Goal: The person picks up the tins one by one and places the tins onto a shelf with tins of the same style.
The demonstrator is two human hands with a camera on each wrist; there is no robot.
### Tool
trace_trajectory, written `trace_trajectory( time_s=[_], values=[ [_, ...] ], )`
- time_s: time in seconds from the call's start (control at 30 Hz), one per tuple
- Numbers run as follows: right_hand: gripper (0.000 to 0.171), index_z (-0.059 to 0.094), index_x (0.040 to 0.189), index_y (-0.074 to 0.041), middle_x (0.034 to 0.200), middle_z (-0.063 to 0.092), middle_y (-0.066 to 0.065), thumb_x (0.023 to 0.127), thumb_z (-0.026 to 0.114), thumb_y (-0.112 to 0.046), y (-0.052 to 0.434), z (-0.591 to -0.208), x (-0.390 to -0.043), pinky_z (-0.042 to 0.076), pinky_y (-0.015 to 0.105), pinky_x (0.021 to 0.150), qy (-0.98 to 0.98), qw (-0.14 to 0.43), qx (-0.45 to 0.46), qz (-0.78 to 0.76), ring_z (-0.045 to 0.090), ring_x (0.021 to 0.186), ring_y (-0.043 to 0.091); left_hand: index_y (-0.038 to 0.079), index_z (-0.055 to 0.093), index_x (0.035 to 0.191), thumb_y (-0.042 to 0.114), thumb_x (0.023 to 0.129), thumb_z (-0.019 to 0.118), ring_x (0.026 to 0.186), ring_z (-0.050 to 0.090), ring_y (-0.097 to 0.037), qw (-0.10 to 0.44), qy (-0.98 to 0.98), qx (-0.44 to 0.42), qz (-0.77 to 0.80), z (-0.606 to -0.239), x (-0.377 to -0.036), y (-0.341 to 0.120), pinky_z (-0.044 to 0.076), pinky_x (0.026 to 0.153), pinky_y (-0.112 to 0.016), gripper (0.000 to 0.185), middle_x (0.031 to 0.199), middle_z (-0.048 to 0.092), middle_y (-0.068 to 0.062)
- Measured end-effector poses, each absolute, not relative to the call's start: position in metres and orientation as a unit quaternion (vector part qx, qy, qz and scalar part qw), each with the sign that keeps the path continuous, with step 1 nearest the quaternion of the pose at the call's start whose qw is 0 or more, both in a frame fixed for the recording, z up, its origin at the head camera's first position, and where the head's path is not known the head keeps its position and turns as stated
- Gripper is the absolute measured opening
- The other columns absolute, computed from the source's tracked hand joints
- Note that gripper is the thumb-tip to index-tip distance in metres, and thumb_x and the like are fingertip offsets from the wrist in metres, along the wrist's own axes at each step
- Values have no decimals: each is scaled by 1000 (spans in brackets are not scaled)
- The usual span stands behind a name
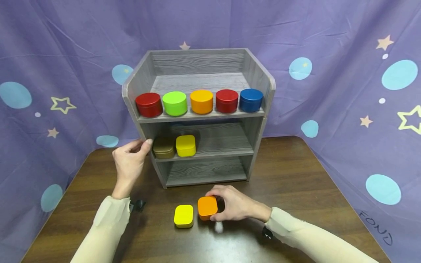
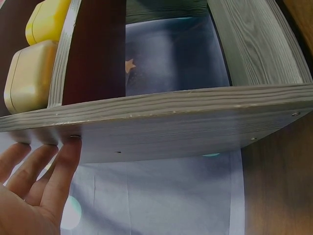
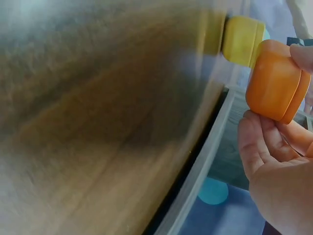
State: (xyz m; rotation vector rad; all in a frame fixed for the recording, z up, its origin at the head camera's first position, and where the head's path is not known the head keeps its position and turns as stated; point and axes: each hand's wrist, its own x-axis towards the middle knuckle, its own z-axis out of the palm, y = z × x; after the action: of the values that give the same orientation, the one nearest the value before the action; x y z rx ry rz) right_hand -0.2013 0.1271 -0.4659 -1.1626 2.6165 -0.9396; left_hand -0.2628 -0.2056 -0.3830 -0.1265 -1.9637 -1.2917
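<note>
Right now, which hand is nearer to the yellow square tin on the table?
Right. The right hand grips the orange tin just beside the yellow square tin. The left hand is up at the shelf unit's left side panel, fingers on its edge.

Head view above shelf, wrist views close (low)

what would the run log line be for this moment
left hand: fingertips on shelf unit side | right hand: grips orange tin on table | yellow tin: beside it
</note>
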Motion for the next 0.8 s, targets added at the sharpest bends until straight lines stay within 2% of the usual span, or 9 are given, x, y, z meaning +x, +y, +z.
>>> trace_trajectory(
  time_s=[0.43, 0.63, 0.8],
  values=[
    [55, 73, 130, -14, 119, 75, -6, 80, 91, -30, 133, -447, -210, 58, 35, 102, 868, 43, -380, -318, 66, 105, 9, -11, 81, 89, 7, 90, 85, 64, 56, 19, 385, -768, -53, -510, -384, -262, -205, 45, 63, -4, 19, 72, 62, 45],
    [54, 73, 129, -13, 114, 75, -5, 80, 90, -29, 135, -436, -217, 57, 32, 97, 863, 24, -380, -331, 65, 100, 9, -8, 83, 90, 8, 89, 86, 64, 57, 19, 385, -764, -51, -515, -383, -261, -204, 45, 63, -3, 17, 72, 63, 44],
    [53, 74, 127, -12, 111, 74, -4, 79, 90, -28, 138, -429, -223, 61, 39, 95, 861, 3, -383, -336, 65, 98, 9, -10, 82, 89, 8, 90, 85, 64, 56, 19, 386, -767, -51, -510, -383, -262, -205, 44, 62, -4, 19, 71, 62, 44]
  ],
)
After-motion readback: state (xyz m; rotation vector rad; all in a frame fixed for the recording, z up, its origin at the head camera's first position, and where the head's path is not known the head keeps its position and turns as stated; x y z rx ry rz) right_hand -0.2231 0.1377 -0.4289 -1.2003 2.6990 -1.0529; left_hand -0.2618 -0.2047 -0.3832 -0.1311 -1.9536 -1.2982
